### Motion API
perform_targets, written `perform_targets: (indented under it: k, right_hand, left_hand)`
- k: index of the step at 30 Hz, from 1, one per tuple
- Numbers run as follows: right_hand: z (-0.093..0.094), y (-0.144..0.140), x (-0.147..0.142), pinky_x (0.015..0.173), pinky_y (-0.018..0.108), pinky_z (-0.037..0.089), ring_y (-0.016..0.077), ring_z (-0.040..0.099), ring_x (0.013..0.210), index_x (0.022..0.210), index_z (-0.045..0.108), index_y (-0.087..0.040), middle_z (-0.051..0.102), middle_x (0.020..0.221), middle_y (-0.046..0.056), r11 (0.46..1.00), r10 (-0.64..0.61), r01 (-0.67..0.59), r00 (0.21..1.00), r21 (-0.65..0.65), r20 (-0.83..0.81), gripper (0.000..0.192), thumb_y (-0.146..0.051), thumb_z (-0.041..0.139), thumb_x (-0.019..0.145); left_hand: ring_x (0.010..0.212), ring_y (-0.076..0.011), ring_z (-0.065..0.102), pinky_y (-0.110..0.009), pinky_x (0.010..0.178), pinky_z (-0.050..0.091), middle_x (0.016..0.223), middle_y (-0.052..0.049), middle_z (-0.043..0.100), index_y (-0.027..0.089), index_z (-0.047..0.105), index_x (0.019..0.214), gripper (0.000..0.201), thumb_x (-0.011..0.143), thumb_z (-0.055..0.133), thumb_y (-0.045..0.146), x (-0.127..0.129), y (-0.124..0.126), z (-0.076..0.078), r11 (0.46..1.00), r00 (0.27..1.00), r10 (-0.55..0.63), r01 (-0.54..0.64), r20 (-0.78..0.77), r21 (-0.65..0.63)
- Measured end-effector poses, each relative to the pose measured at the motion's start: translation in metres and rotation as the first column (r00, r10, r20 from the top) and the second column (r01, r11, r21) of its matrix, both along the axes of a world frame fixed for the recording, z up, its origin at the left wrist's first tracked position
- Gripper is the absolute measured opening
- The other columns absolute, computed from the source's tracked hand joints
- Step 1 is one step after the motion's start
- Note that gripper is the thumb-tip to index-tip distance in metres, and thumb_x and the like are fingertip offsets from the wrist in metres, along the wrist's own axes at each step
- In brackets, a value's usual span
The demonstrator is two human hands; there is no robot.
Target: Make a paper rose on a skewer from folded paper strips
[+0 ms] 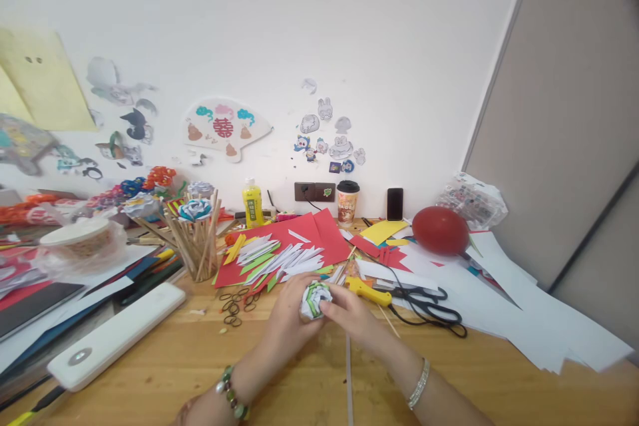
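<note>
White-and-green flower point(315, 299), seemingly paper, is held between both half-curled hands point(289, 313) point(353, 314).

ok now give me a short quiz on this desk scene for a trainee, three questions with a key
1. Multiple choice: what are the left hand and the right hand holding?
a) the scissors
b) the white-and-green paper piece
c) the red balloon

2. True or false: the silvery bracelet is worn on the right wrist.

3. Fill in the blank: along the wall, the cup with the black lid stands between the yellow bottle and the black ____.

Key:
1. b
2. True
3. phone
</note>
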State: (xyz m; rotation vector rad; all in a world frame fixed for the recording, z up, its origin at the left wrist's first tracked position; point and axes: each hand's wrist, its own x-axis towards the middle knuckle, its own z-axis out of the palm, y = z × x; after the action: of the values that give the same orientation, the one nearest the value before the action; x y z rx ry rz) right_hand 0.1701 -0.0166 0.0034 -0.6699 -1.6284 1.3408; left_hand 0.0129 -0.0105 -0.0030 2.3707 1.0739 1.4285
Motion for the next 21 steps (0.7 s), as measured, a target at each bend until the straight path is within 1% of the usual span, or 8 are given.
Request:
perform_targets:
  k: [4, 7, 10, 14, 17, 21]
  right_hand:
    - [0.0014, -0.0018, -0.0017, 0.092, 0.036, 0.042, 0.0217, 0.056, 0.100, 0.110, 0.058, -0.018, 0.062, 0.106, 0.006, 0.999, -0.046, 0.045, 0.998, 0.022, 0.037, 0.034, -0.036, 0.059, 0.081]
    - [0.0027, -0.0030, -0.0014, 0.090, 0.036, 0.043, 0.0208, 0.057, 0.097, 0.112, 0.056, -0.019, 0.061, 0.105, 0.005, 0.999, -0.043, 0.041, 0.998, 0.029, 0.053, 0.036, -0.035, 0.059, 0.080]
    - [0.0033, -0.0037, -0.0001, 0.091, 0.036, 0.043, 0.0216, 0.056, 0.100, 0.113, 0.056, -0.020, 0.061, 0.108, 0.005, 1.000, -0.020, 0.019, 0.999, 0.023, 0.049, 0.037, -0.034, 0.060, 0.079]
    - [0.0055, -0.0048, 0.0009, 0.095, 0.037, 0.040, 0.0228, 0.052, 0.109, 0.113, 0.056, -0.021, 0.060, 0.114, 0.005, 1.000, 0.001, -0.002, 1.000, 0.020, 0.028, 0.035, -0.034, 0.058, 0.080]
    - [0.0069, -0.0062, 0.0006, 0.097, 0.037, 0.038, 0.0227, 0.052, 0.110, 0.113, 0.056, -0.020, 0.060, 0.114, 0.006, 1.000, 0.019, -0.019, 1.000, 0.013, 0.012, 0.035, -0.035, 0.055, 0.082]
    - [0.0037, -0.0065, -0.0009, 0.093, 0.038, 0.041, 0.0227, 0.054, 0.102, 0.114, 0.055, -0.019, 0.060, 0.110, 0.006, 0.998, -0.050, 0.049, 0.998, 0.025, 0.050, 0.040, -0.037, 0.059, 0.079]
  left_hand:
    - [0.099, -0.0258, 0.058, -0.043, 0.085, 0.048, 0.105, -0.011, 0.062, 0.019, 0.053, 0.104, 0.040, 0.065, 0.060, 0.012, -0.0008, 0.0014, -0.0010, 0.998, 1.000, -0.002, 0.003, -0.022, 0.060]
    - [0.099, -0.0265, 0.059, -0.043, 0.085, 0.049, 0.105, -0.011, 0.062, 0.019, 0.054, 0.104, 0.040, 0.065, 0.059, 0.012, -0.0009, 0.0009, -0.0012, 0.997, 1.000, 0.011, -0.009, -0.026, 0.082]
    - [0.097, -0.0268, 0.060, -0.043, 0.083, 0.050, 0.103, -0.011, 0.063, 0.019, 0.054, 0.103, 0.040, 0.064, 0.059, 0.012, -0.0013, -0.0004, 0.0009, 0.995, 0.999, 0.020, -0.017, -0.030, 0.100]
    - [0.096, -0.0271, 0.060, -0.043, 0.083, 0.050, 0.103, -0.012, 0.064, 0.018, 0.054, 0.104, 0.040, 0.065, 0.061, 0.014, -0.0021, -0.0012, 0.0034, 0.987, 0.998, 0.033, -0.026, -0.044, 0.156]
    - [0.096, -0.0268, 0.059, -0.043, 0.083, 0.050, 0.103, -0.012, 0.063, 0.018, 0.054, 0.104, 0.038, 0.067, 0.061, 0.015, -0.0025, -0.0016, 0.0033, 0.984, 0.997, 0.057, -0.046, -0.054, 0.174]
    - [0.097, -0.0268, 0.059, -0.043, 0.083, 0.050, 0.103, -0.012, 0.063, 0.018, 0.053, 0.104, 0.039, 0.066, 0.061, 0.015, -0.0029, -0.0027, 0.0033, 0.981, 0.995, 0.070, -0.057, -0.067, 0.188]
